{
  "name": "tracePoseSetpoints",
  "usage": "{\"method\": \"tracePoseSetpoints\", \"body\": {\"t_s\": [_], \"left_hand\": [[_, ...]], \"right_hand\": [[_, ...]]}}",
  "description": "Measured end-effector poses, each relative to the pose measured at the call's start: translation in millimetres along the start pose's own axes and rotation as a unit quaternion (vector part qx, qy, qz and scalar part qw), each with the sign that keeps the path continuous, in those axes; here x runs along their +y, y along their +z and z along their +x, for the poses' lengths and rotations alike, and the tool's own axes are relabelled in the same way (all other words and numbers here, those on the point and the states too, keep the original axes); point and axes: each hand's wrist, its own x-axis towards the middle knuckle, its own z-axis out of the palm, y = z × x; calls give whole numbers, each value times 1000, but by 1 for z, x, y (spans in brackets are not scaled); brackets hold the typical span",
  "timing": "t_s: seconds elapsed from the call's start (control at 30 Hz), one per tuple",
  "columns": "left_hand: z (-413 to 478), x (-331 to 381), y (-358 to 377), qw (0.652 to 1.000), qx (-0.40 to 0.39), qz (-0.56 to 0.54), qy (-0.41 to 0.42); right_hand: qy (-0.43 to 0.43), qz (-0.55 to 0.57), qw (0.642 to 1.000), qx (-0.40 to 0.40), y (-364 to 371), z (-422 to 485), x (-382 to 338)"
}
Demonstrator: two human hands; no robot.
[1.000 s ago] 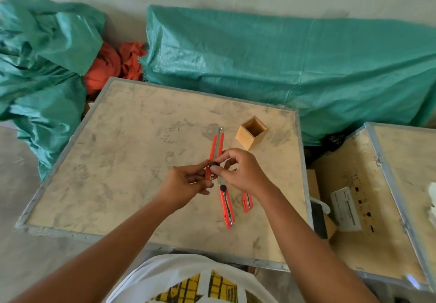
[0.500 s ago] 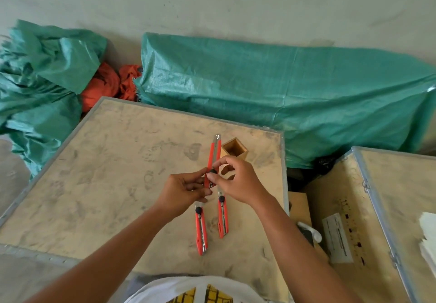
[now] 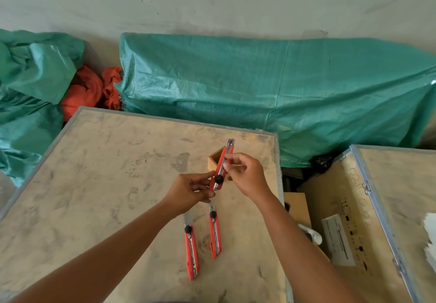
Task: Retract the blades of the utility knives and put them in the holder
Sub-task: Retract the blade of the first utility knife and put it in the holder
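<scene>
I hold one red utility knife (image 3: 222, 164) tilted above the wooden crate top (image 3: 99, 184). My left hand (image 3: 188, 190) pinches its lower end near the black slider knob. My right hand (image 3: 246, 173) grips its upper half with the fingertips. The metal tip points up and away, just in front of the small square wooden holder (image 3: 213, 161), which the knife and my hands partly hide. Two more red utility knives lie side by side on the crate below my hands, the left knife (image 3: 191, 250) and the right knife (image 3: 215, 234), each with some blade showing at its far end.
The crate's metal-trimmed right edge (image 3: 279, 184) runs close to my right hand. A second crate (image 3: 377, 208) with a white label stands to the right across a gap. Green tarpaulin (image 3: 259, 85) and orange cloth (image 3: 89, 90) lie behind, against the wall.
The camera view has shifted, so the crate sits lower and nearer. Both hands still hold the same knife, now raised in front of the holder; the two knives on the crate have not moved.
</scene>
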Motion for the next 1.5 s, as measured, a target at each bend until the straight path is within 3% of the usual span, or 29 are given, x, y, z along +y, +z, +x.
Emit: {"method": "tracePoseSetpoints", "body": {"t_s": [0.17, 0.3, 0.43, 0.73, 1.23, 1.4, 1.5], "left_hand": [[60, 0, 7, 997, 10, 81, 5], [103, -8, 13, 962, 71, 261, 41], [129, -20, 21, 928, 59, 366, -33], [138, -34, 30, 938, 49, 343, -26], [100, -30, 14, 944, 78, 318, -28], [46, -54, 4, 942, 121, 309, -57], [7, -79, 4, 937, 135, 306, -97]], "right_hand": [[16, -9, 999, 32, -10, 55, 16], [20, -46, 996, 70, -11, 89, 29], [19, -82, 991, 100, -3, 107, 44], [-23, -147, 985, 83, 13, 105, 60], [-66, -130, 983, 113, 10, 67, 50], [-56, -105, 992, 32, 28, 24, 47], [-3, -100, 994, -48, 46, -3, 57]]}}
